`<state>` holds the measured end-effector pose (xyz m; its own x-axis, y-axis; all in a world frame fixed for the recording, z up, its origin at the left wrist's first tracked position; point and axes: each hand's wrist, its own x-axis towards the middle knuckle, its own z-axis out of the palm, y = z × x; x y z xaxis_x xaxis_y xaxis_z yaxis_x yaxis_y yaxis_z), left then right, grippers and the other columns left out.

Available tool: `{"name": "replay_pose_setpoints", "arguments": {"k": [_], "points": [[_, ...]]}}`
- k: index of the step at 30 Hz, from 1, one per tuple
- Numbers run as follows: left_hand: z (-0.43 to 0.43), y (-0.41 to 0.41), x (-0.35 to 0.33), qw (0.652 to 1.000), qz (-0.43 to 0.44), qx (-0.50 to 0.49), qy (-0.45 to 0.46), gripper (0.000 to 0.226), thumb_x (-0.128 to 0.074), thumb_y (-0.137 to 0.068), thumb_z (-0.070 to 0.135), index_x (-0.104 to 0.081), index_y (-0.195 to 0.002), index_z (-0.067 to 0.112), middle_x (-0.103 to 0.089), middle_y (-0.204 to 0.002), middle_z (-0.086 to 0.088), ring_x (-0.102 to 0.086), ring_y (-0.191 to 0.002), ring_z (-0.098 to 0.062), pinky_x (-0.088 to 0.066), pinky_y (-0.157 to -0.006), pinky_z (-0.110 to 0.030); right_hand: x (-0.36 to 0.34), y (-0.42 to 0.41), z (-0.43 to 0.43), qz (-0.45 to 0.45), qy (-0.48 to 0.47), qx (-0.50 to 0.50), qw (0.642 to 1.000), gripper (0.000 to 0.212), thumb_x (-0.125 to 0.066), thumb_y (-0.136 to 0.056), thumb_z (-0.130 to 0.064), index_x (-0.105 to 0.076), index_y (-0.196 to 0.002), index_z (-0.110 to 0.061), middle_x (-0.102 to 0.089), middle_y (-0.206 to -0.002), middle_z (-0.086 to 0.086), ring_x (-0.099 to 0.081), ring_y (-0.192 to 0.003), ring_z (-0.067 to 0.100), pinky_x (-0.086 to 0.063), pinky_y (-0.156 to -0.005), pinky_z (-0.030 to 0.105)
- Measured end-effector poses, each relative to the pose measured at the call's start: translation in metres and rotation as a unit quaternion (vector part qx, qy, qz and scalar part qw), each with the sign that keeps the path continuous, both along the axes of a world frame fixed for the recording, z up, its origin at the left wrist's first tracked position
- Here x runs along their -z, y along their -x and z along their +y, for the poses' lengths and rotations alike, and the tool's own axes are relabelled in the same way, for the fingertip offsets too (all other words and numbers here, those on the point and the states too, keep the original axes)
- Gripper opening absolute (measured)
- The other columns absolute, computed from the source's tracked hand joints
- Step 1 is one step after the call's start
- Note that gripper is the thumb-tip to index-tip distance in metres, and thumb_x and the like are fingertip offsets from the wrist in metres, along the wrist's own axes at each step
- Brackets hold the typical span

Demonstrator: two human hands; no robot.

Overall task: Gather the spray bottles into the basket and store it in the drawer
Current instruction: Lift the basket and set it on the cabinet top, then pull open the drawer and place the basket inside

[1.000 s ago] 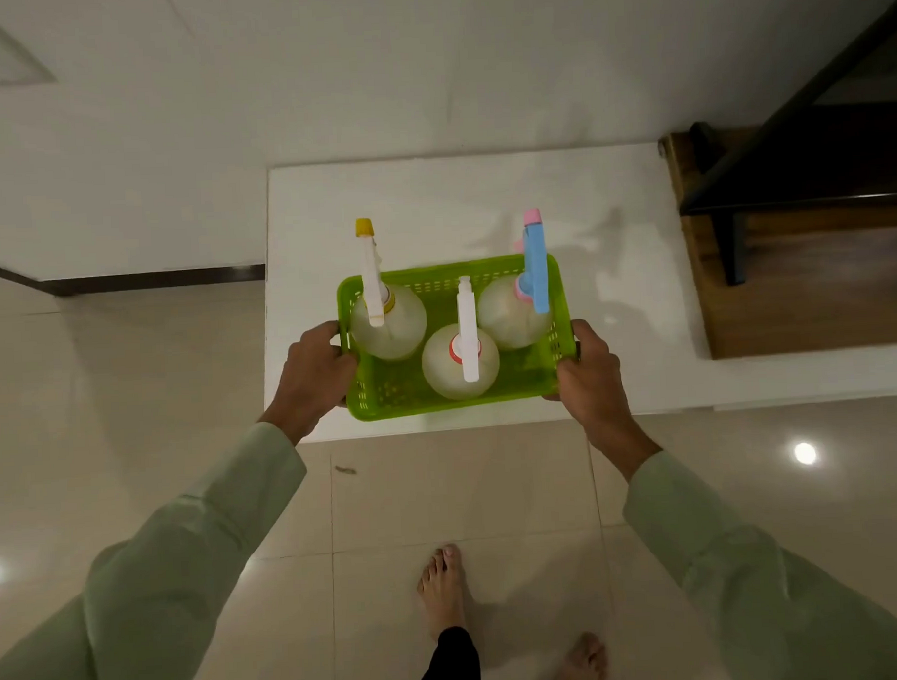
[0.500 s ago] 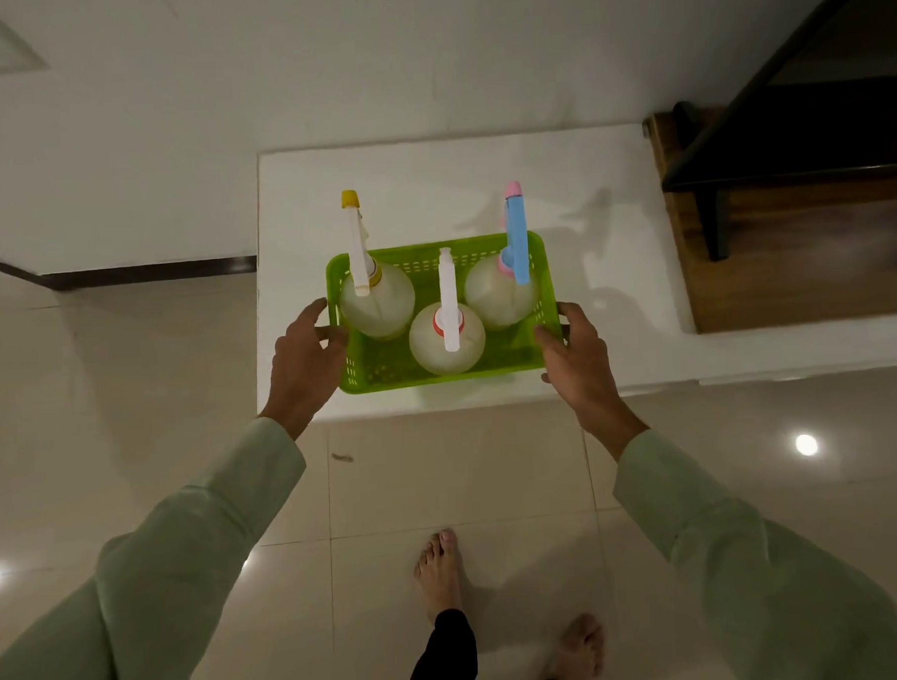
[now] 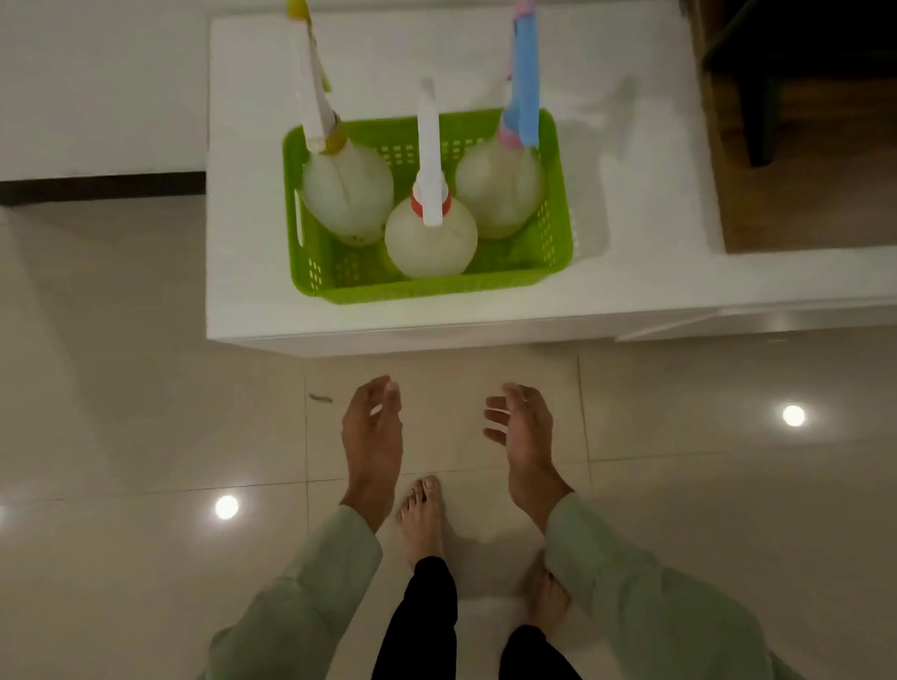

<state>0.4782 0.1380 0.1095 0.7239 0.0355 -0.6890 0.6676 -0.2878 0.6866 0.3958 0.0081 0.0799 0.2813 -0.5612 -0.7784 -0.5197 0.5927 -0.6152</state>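
Note:
A green plastic basket [image 3: 423, 287] rests on the white cabinet top [image 3: 635, 187], close to its front edge. Three round translucent spray bottles stand upright inside it: one with a yellow-tipped nozzle [image 3: 345, 190] at the left, one with a white nozzle and red collar [image 3: 430, 237] in front, one with a blue and pink nozzle [image 3: 499, 188] at the right. My left hand [image 3: 372, 435] and my right hand [image 3: 525, 431] hang below the cabinet's front edge, over the floor, fingers apart, holding nothing.
The cabinet's white front [image 3: 487, 333] runs just under the basket; no open drawer shows. A dark wooden stair and railing [image 3: 807, 118] stand at the right. Glossy tiled floor [image 3: 130, 405] lies on the left and below, with my bare feet [image 3: 423, 515] on it.
Both hands let go of the basket's sides and dropped back toward me, below the cabinet's edge. The basket stays on the cabinet top. The view tilted down and closer.

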Motion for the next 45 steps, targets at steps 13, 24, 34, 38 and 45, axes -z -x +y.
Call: {"name": "replay_pose_setpoints", "arguments": {"k": [13,24,34,38,45], "points": [[-0.026,-0.047,0.219,0.893,0.224,-0.304,0.244,0.057,-0.037,-0.103,0.046,-0.037,-0.148,0.01,-0.051,-0.141,-0.014,-0.054,-0.126,-0.034,-0.04,-0.114,-0.049,0.202,-0.066,-0.022,-0.14,-0.252,0.255,0.923,0.069,-0.039,-0.103,-0.059,-0.037,-0.15,-0.01,-0.051,-0.147,0.021,-0.052,-0.135,0.038,-0.04,-0.116,0.05],[-0.031,-0.078,0.246,0.823,0.185,-0.365,0.394,0.069,-0.029,-0.1,0.06,-0.046,-0.142,0.008,-0.054,-0.142,-0.015,-0.052,-0.132,-0.034,-0.035,-0.114,-0.061,0.235,-0.083,-0.032,-0.268,-0.302,0.299,0.865,0.077,-0.031,-0.095,-0.076,-0.056,-0.123,-0.008,-0.052,-0.143,0.019,-0.049,-0.134,0.037,-0.03,-0.121,0.059],[-0.001,-0.025,0.193,0.904,0.201,-0.27,0.263,0.052,-0.043,-0.104,0.041,-0.041,-0.144,0.008,-0.052,-0.142,-0.018,-0.055,-0.128,-0.039,-0.046,-0.107,-0.052,0.185,-0.024,-0.022,-0.186,-0.272,0.217,0.919,0.067,-0.038,-0.107,-0.049,-0.019,-0.16,-0.012,-0.042,-0.153,0.027,-0.05,-0.134,0.043,-0.039,-0.117,0.055],[0.005,0.014,0.12,0.991,0.039,-0.078,0.105,0.034,-0.052,-0.102,0.025,-0.055,-0.134,0.014,-0.063,-0.132,-0.008,-0.063,-0.12,-0.027,-0.052,-0.102,-0.043,0.124,0.008,-0.008,-0.156,-0.161,0.073,0.972,0.04,-0.046,-0.108,-0.024,-0.049,-0.14,0.0,-0.06,-0.137,0.029,-0.063,-0.123,0.043,-0.052,-0.104,0.048],[0.012,0.04,0.005,0.915,-0.349,0.188,-0.079,0.026,-0.056,-0.099,0.026,-0.061,-0.124,0.027,-0.062,-0.124,0.019,-0.057,-0.117,0.004,-0.053,-0.088,-0.017,-0.008,0.034,-0.003,-0.238,0.276,-0.251,0.897,0.022,-0.057,-0.1,-0.019,-0.067,-0.119,-0.017,-0.072,-0.116,-0.004,-0.068,-0.113,0.018,-0.053,-0.097,0.024]]}}
